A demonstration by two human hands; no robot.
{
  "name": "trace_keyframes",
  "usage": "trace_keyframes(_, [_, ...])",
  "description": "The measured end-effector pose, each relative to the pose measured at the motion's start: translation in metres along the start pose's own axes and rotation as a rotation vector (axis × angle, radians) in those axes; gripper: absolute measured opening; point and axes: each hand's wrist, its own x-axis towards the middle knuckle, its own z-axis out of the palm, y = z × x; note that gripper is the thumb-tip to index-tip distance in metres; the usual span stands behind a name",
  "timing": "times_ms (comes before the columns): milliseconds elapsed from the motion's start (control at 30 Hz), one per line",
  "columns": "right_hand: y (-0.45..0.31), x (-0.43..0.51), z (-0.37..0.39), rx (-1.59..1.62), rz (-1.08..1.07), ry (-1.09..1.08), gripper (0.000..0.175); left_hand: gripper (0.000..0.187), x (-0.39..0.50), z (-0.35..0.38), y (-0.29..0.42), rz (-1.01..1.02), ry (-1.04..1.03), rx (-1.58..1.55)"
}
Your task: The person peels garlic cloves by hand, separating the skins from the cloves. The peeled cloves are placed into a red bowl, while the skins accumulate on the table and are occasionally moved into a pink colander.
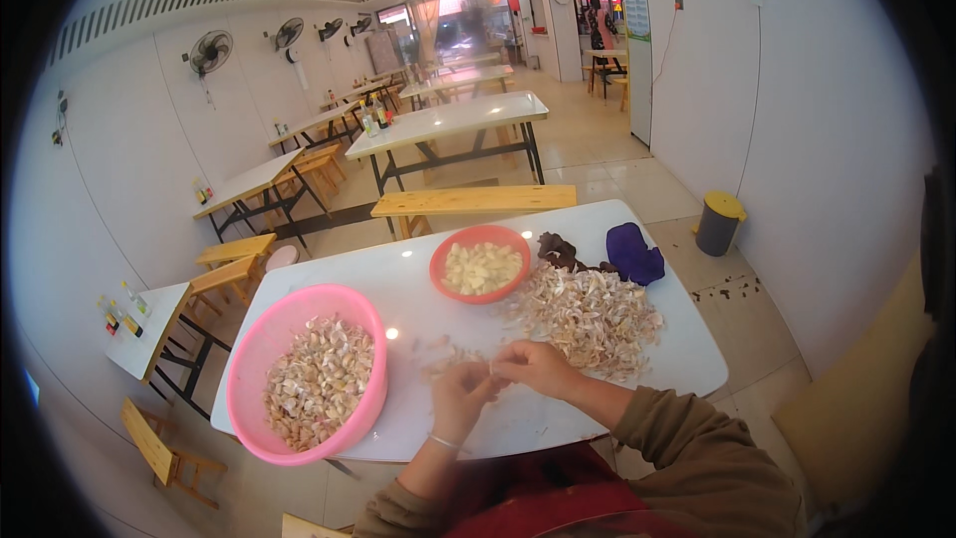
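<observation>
My left hand (pixel 463 393) and my right hand (pixel 539 369) meet above the near part of a white table (pixel 418 433). Their fingertips pinch a small pale garlic clove (pixel 493 368), mostly hidden by the fingers. To the left, a large pink plastic basin (pixel 308 297) holds unpeeled garlic cloves (pixel 321 381). Beyond my hands sits a smaller orange-red bowl (pixel 478 297) of peeled cloves (pixel 482 267). A heap of garlic skins (pixel 590 317) is spread on the tabletop to the right of the bowl, close to my right hand.
Dark brown cloth or plastic (pixel 559 249) and a purple cloth-like bundle (pixel 633 254) lie behind the skins. A wooden bench (pixel 474 199) stands beyond the table. At right is a grey bin with a yellow lid (pixel 721 213). A person (pixel 600 24) stands far back.
</observation>
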Motion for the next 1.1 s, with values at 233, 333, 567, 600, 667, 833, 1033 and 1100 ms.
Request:
trace_keyframes(233, [-0.012,-0.007,0.007,-0.191,-0.089,0.013,0.019,0.014,-0.007,-0.004,-0.008,0.034,-0.005,-0.094])
trace_keyframes(333, [-0.011,-0.009,0.010,-0.146,-0.087,0.011,0.019,0.014,-0.008,-0.005,-0.008,-0.008,-0.010,-0.149])
trace_keyframes(567, [-0.006,-0.010,0.012,-0.043,-0.077,-0.009,0.016,0.007,-0.007,-0.009,-0.008,-0.088,-0.099,-0.310])
trace_keyframes(600, [-0.006,-0.011,0.011,-0.035,-0.050,-0.011,0.016,0.007,-0.006,-0.008,-0.008,-0.138,-0.105,-0.371])
trace_keyframes(667, [-0.006,-0.011,0.010,0.004,-0.080,-0.014,0.015,0.009,-0.006,-0.007,-0.008,-0.222,-0.120,-0.466])
trace_keyframes(833, [-0.005,-0.009,0.003,-0.077,-0.137,0.085,0.016,0.020,-0.007,-0.005,-0.003,-0.378,-0.156,-0.733])
trace_keyframes(1033, [-0.006,-0.003,-0.007,-0.063,-0.142,0.153,0.017,0.019,0.000,-0.003,-0.002,-0.430,-0.224,-0.752])
trace_keyframes(1100, [-0.008,-0.001,-0.011,-0.005,-0.078,0.153,0.016,0.017,0.004,-0.001,-0.002,-0.406,-0.225,-0.673])
